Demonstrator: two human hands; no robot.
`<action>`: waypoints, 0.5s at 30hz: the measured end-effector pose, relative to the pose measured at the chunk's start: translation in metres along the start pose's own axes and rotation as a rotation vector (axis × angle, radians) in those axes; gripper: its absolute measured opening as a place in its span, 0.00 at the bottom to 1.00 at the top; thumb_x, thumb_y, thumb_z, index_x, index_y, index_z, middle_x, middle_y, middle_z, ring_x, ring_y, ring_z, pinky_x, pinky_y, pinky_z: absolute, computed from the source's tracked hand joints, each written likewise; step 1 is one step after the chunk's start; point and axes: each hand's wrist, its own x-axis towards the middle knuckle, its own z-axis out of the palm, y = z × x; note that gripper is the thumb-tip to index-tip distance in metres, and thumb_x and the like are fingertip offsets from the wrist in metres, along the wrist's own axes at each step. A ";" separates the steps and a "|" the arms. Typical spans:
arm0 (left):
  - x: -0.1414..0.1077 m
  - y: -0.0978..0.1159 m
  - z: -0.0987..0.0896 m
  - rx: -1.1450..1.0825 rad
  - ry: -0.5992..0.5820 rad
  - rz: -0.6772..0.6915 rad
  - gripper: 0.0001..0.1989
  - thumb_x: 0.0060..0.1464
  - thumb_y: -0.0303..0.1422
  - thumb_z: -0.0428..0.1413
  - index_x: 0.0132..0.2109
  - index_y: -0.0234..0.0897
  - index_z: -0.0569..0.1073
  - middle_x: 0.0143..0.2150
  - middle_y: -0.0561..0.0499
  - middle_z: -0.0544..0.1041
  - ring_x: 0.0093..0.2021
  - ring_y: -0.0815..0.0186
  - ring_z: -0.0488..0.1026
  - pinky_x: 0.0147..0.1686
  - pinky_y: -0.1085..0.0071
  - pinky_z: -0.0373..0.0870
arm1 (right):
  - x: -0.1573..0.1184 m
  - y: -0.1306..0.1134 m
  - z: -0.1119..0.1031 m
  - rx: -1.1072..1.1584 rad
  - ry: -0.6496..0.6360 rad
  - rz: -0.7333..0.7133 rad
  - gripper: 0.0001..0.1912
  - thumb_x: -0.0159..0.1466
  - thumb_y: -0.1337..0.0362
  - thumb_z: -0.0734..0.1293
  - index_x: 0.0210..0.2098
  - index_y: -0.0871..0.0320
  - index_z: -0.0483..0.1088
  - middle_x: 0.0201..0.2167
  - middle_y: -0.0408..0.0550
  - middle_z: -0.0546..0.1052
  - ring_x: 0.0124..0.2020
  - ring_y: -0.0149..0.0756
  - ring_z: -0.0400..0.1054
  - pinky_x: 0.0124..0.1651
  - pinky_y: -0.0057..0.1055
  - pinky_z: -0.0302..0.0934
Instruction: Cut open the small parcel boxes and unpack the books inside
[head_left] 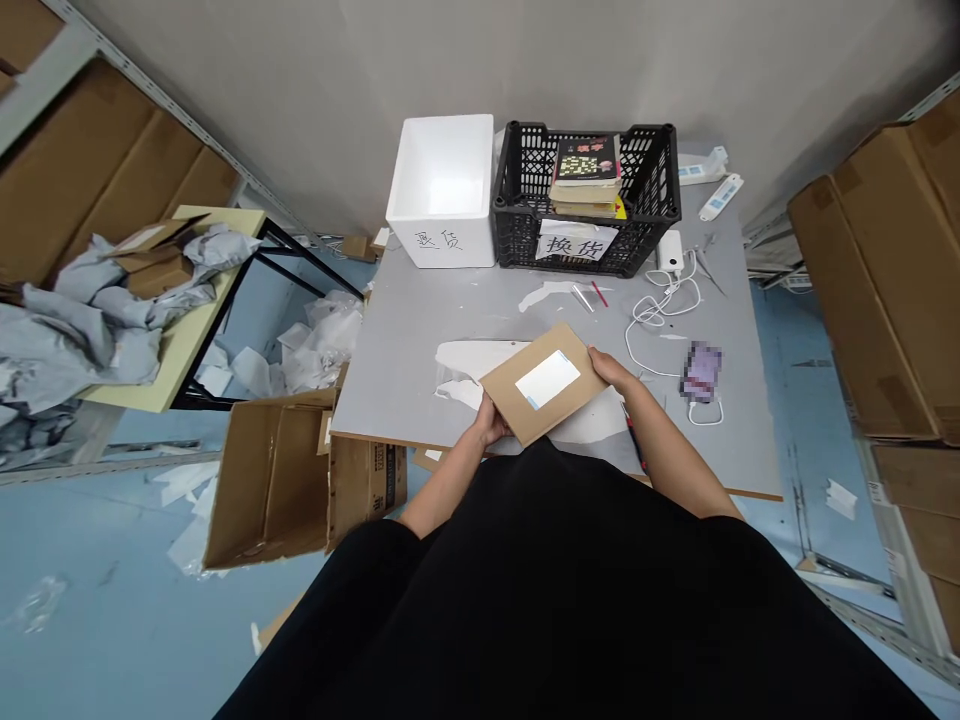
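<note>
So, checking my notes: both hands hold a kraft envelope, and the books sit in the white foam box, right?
No: the books sit in the black plastic crate, not the white foam box, in the head view. The left hand and right hand hold the kraft envelope.

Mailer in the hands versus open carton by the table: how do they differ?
The cardboard mailer is flat and closed; the open carton is deep, flaps spread. The left hand and right hand hold the mailer over the table; the carton sits tilted below its edge. Only the mailer shows a white label. Both are brown cardboard.
</note>
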 end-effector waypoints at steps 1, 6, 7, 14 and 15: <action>0.001 0.008 0.003 -0.023 0.001 0.034 0.34 0.56 0.64 0.44 0.44 0.38 0.76 0.35 0.44 0.80 0.35 0.55 0.78 0.38 0.57 0.76 | -0.006 0.002 0.001 0.043 -0.037 0.090 0.24 0.66 0.42 0.60 0.42 0.54 0.76 0.49 0.54 0.81 0.55 0.52 0.72 0.62 0.51 0.62; 0.006 0.050 0.005 -0.061 -0.005 0.109 0.20 0.55 0.50 0.54 0.39 0.38 0.76 0.30 0.48 0.81 0.30 0.59 0.77 0.36 0.63 0.75 | -0.053 0.020 0.020 0.282 -0.103 0.363 0.28 0.70 0.40 0.54 0.48 0.53 0.73 0.41 0.53 0.82 0.44 0.45 0.76 0.46 0.42 0.72; 0.007 0.055 0.004 -0.043 -0.003 0.090 0.18 0.55 0.49 0.55 0.38 0.38 0.76 0.28 0.49 0.80 0.28 0.60 0.76 0.34 0.63 0.75 | -0.064 0.025 0.025 0.331 -0.096 0.371 0.28 0.70 0.40 0.53 0.50 0.52 0.73 0.40 0.53 0.82 0.44 0.44 0.77 0.45 0.41 0.72; 0.016 0.058 0.007 0.109 -0.048 0.000 0.16 0.52 0.48 0.58 0.32 0.39 0.72 0.25 0.51 0.77 0.25 0.63 0.75 0.27 0.69 0.70 | -0.093 0.047 0.037 0.556 -0.013 0.500 0.28 0.71 0.41 0.47 0.51 0.48 0.70 0.41 0.50 0.81 0.42 0.41 0.76 0.46 0.40 0.72; 0.017 0.059 0.007 0.133 -0.038 0.000 0.16 0.51 0.48 0.58 0.32 0.39 0.72 0.24 0.51 0.77 0.25 0.62 0.75 0.26 0.69 0.69 | -0.089 0.046 0.035 0.550 -0.012 0.508 0.29 0.71 0.40 0.47 0.50 0.48 0.69 0.40 0.50 0.80 0.41 0.41 0.76 0.46 0.42 0.71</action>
